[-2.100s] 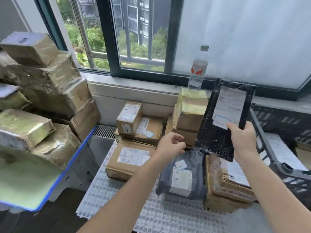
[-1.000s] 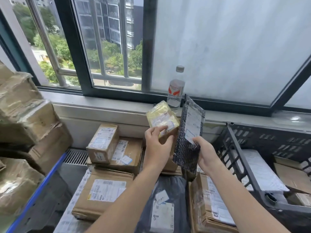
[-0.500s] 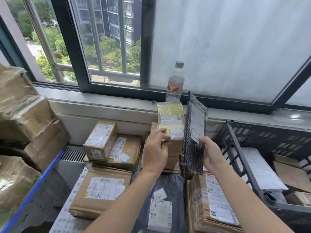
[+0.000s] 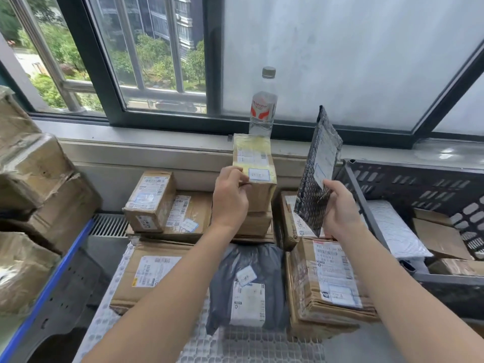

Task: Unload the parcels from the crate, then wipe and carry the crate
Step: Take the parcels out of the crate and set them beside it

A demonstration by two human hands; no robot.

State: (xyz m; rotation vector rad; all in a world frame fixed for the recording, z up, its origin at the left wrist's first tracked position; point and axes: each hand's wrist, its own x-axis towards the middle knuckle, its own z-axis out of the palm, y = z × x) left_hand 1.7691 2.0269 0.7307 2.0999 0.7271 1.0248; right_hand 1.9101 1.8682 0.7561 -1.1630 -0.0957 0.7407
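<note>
i'm seeing the left hand (image 4: pixel 230 197) gripping the yellow-taped box (image 4: pixel 255 169), which is sitting on top of the stacked boxes below the window sill. right hand (image 4: pixel 340 205) is pinching the black bubble mailer (image 4: pixel 318 163) by its lower edge, holding it upright just left of the crate (image 4: pixel 408 179). crate is sitting at right, parcels lying inside it.

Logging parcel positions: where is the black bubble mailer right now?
In the head view, right of centre: the right hand holds the black bubble mailer upright, between the yellow-taped box and the crate.
</note>
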